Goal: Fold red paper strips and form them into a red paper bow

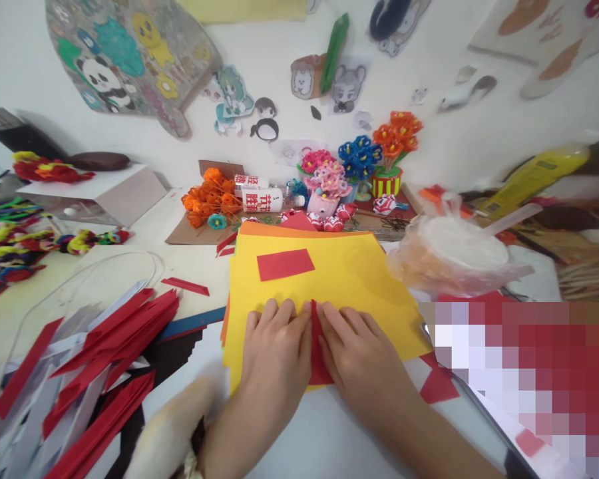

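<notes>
Yellow sheet under red paper; white wall behind.

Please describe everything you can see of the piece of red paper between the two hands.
The piece of red paper looks plain and matte, longer than wide. It lies on the yellow sheet, its length running away from the person, its near end close to that sheet's near edge. The left hand touches its left side, the right hand its right. Fingers cover part of it, so its full outline and any folds cannot be told.
</notes>
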`<state>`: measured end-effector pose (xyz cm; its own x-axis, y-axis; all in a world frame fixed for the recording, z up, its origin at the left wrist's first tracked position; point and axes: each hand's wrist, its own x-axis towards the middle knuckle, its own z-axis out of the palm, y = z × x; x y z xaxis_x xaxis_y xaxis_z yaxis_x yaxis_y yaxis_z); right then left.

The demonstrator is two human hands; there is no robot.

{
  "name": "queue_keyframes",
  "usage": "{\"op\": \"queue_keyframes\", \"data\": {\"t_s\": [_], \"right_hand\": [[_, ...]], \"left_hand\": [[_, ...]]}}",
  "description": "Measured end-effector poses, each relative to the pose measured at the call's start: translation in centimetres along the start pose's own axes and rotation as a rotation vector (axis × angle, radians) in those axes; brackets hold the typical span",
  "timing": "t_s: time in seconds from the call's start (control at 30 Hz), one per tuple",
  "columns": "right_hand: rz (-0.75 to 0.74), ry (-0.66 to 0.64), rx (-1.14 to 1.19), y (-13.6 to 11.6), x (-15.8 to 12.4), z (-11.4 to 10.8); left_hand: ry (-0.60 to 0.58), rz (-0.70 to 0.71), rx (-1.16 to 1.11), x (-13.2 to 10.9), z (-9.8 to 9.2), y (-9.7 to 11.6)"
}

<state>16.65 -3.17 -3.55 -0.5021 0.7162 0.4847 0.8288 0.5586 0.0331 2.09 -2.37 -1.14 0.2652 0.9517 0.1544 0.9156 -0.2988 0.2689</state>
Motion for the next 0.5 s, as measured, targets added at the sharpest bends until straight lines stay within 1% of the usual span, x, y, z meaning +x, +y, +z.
{"op": "queue_keyframes", "data": {"t_s": [0.13, 0.3, 0.5], "right_hand": [[-0.022, -0.013, -0.011, 0.12, -0.07, -0.04], [0.000, -0.001, 0.003, 0.25, -0.07, -0.01], [0.011, -0.010, 0.003, 0.28, -0.16, -0.02]], "left_hand": [[-0.017, 0.007, 0.005, 0.25, -0.24, 0.26], [-0.028, -0.007, 0.000, 0.40, -0.49, -0.04], [0.002, -0.005, 0.003, 0.30, -0.36, -0.58]]}}
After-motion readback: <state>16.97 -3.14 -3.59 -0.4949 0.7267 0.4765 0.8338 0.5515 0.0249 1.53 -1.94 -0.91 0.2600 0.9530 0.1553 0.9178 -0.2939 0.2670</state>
